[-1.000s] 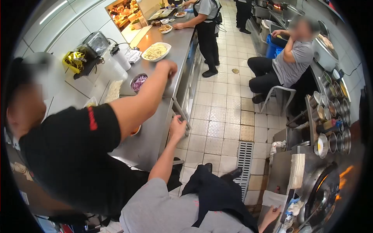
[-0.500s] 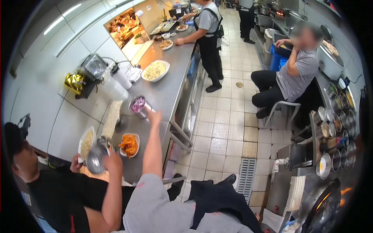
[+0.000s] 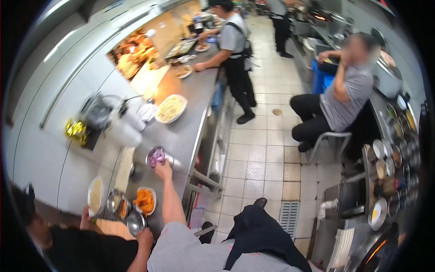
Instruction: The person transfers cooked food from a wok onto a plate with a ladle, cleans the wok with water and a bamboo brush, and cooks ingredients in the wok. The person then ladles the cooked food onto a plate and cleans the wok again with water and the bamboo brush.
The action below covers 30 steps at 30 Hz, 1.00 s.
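My left hand [image 3: 163,171] is at the near rim of a metal container [image 3: 171,160] of chopped red onion [image 3: 156,155], its fingers bunched together at the onion and partly hidden. Just below, a white dish of orange food [image 3: 145,201] rests on the steel counter. My right hand is out of sight; only my grey shirt and dark apron show at the bottom. On the left, a co-worker in black has one hand [image 3: 145,237] on a metal bowl [image 3: 136,222] and the other hand [image 3: 86,216] by a white oval dish [image 3: 95,195].
A white bowl of pale food [image 3: 171,109] stands farther along the counter [image 3: 192,115]. To the right, a person [image 3: 346,77] sits on a stool, with a wok [image 3: 380,251] over flame nearby. Another worker [image 3: 233,36] stands at the counter's far end.
My left hand has moved from the container's right side to the onion at its near rim. The co-worker's metal bowl has moved right and down, uncovering another bowl. The view has shifted.
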Available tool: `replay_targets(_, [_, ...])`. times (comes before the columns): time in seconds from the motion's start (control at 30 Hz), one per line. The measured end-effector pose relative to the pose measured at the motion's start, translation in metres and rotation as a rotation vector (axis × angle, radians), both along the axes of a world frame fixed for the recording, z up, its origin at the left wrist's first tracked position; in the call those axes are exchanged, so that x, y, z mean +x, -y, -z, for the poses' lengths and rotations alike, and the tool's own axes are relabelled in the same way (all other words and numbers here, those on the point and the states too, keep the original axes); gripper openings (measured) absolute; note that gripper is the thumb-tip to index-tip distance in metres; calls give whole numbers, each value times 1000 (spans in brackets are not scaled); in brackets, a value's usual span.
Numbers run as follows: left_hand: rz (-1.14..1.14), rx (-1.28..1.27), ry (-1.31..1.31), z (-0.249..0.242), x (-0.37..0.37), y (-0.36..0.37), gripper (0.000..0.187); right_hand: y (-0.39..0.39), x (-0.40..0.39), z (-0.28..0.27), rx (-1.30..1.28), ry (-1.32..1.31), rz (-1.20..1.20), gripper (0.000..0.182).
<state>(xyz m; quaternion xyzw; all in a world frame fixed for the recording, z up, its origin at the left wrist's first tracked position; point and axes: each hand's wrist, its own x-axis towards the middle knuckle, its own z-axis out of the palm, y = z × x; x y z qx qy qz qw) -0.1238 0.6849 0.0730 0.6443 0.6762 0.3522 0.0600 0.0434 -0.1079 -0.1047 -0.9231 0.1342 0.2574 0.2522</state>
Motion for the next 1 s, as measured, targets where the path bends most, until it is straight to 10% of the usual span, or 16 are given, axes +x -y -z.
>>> replay_targets(0.43, [1141, -114, 191, -23, 297, 141, 23, -66, 0, -8, -10, -15, 540, 54])
replay_targets(0.9, [2201, -413, 355, -108, 647, 508, 28, -76, -180, 148, -80, -98, 1093, 31])
replay_targets(0.97, [2287, -283, 319, -127, 679, 568, 32, -109, -165, 78, 145, -75, 1516, 29])
replay_targets(1.0, [2294, -314, 274, -129, 699, 595, 35, -120, -182, 85, 46, -48, 1287, 31])
